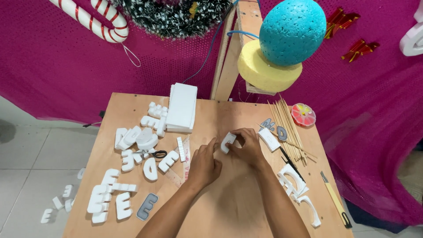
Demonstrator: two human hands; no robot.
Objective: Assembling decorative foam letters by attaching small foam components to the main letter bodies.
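Right hand (249, 147) covers part of white foam piece (228, 142); its shape unreadable. Forearms cut off by bottom edge. Surface (229, 207) near corners cropped. White foam shape (414, 39) cut by right edge. Small foam bits on floor (57, 202) too small to identify.

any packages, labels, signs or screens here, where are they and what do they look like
No screens or labels show.
Round case: table's far right, clear, red and yellow compartments.
Foam sheet stack: far middle, white, rectangular.
Foam cut-out piece: white, held by the left hand and right hand.
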